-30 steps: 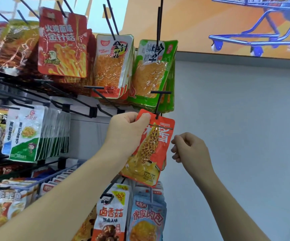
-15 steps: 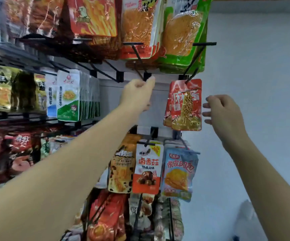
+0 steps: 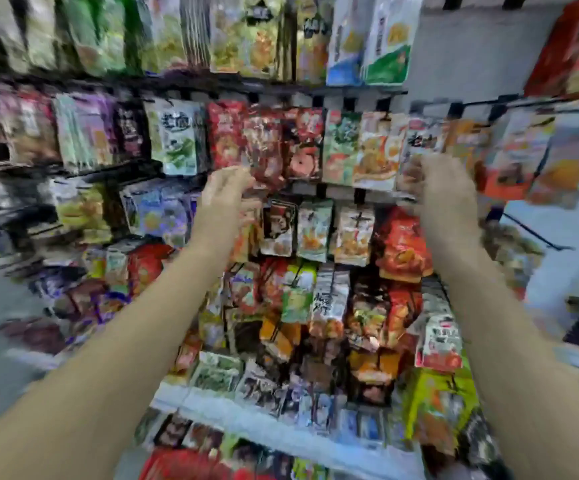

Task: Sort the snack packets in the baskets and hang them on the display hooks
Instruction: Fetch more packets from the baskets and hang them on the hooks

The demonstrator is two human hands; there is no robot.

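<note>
In the head view, before the rack (image 3: 281, 87), both hands are raised among the hanging packets (image 3: 374, 150). The left hand (image 3: 225, 199) is seen with loose fingers, nothing held, just under a red packet (image 3: 264, 143). The right hand (image 3: 444, 195) is blurred; its grip cannot be told.

Motion blur smears most prints. Left of centre is a white packet (image 3: 175, 136) with green leaf shapes and dark characters. Just right of it, red packets (image 3: 243, 140) show paler mottling. At the top, right of centre, a blue-and-white packet (image 3: 345, 46) is next to a green-and-white packet (image 3: 388, 46). An orange-red packet (image 3: 404, 244) shows right of centre, a lime-green packet (image 3: 437, 403) at lower right. The wall (image 3: 468, 57) is pale grey.
</note>
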